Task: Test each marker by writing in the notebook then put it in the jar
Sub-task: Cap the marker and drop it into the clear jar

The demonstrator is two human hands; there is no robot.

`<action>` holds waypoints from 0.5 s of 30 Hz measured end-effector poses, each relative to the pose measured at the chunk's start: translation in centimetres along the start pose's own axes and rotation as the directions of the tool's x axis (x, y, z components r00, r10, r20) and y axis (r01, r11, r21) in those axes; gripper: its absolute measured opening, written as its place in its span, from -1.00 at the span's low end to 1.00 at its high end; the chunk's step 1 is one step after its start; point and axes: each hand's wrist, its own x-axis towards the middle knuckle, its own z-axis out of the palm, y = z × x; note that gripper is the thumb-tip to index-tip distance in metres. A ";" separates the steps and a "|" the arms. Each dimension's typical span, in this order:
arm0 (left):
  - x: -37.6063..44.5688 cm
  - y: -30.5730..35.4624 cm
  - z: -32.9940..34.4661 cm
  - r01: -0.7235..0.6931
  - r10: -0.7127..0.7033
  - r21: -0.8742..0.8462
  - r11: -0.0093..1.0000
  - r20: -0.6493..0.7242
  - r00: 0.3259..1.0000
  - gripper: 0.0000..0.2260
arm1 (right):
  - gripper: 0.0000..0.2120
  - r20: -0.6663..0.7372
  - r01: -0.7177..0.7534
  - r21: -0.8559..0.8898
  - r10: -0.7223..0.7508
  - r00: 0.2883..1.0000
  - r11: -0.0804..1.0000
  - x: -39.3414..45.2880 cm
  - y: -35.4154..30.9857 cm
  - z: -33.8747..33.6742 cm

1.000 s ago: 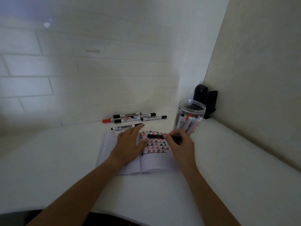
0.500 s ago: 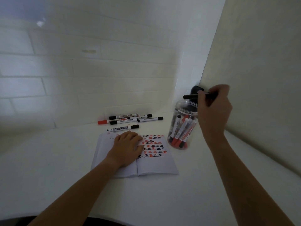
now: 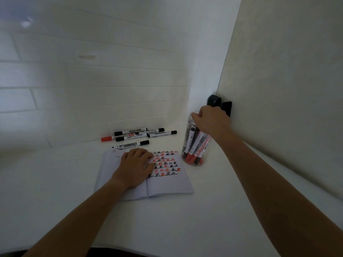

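We rested our left hand (image 3: 137, 167), fingers relaxed, on the open notebook (image 3: 167, 182), its page filled with red and black 正 marks. Our right hand (image 3: 211, 121) curled over the jar (image 3: 194, 145) mouth; whether it held a marker, we cannot tell. On the worktop (image 3: 55, 182), one loose marker (image 3: 130, 132) read "WHITEBOARD".

An open notebook (image 3: 144, 175) lies on the table (image 3: 55, 182), the left hand (image 3: 136, 166) resting across its middle. Behind it lies a cluster of markers (image 3: 138, 135). To its right stands the jar (image 3: 194, 145) with markers inside; the right hand (image 3: 211, 121) sits over its mouth, perhaps touching the rim.
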 end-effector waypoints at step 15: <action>0.1 0.0 -1.9 0.117 -0.194 -0.474 0.873 -0.117 0.974 -0.75 | -0.91 -0.137 0.286 0.297 -0.255 0.957 0.911 -11.1 -2.6 14.2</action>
